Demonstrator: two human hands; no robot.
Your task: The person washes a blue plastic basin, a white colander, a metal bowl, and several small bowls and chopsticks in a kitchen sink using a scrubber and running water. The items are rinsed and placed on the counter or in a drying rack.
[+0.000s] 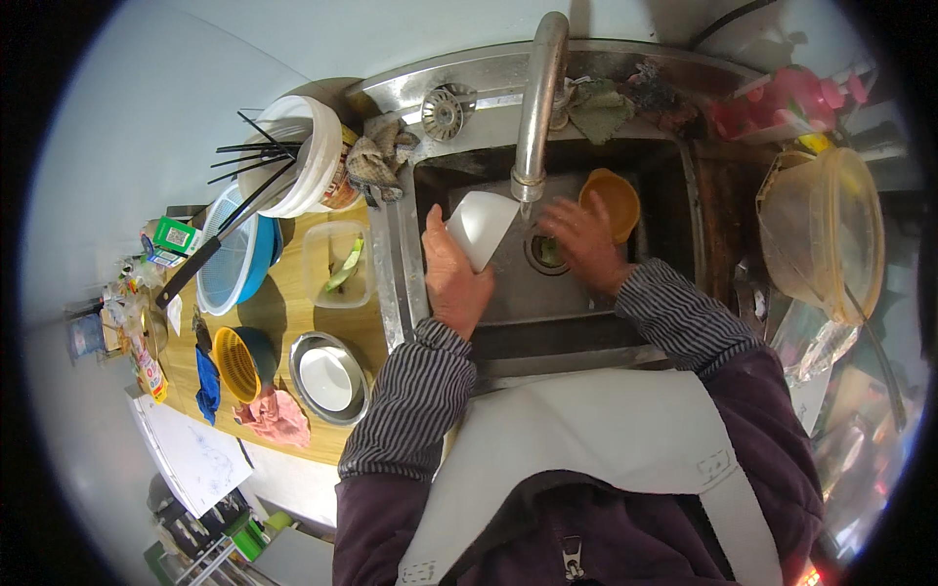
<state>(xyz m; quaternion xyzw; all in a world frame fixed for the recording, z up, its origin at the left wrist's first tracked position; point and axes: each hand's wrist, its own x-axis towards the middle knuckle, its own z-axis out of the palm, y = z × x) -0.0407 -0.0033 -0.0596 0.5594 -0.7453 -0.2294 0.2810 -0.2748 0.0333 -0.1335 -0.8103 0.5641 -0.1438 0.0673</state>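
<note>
My left hand point(456, 282) grips a white bowl point(481, 225), tilted on its side, over the left part of a metal sink point(506, 300). To its right, my right hand point(582, 238) is held beneath the metal faucet point(541, 102), fingers apart and slightly blurred, with nothing in it. Just behind that hand an orange-yellow plastic bowl point(612, 201) leans in the sink's right side. Between the hands lies the drain point(548, 253), with something greenish in it.
Left of the sink, a wooden counter point(293, 293) bears a clear plastic container point(315, 253), a metal bowl point(295, 370) holding a white bowl point(326, 379), a yellow basket point(236, 365) and a white bucket point(297, 157). A translucent tub point(813, 234) stands at right.
</note>
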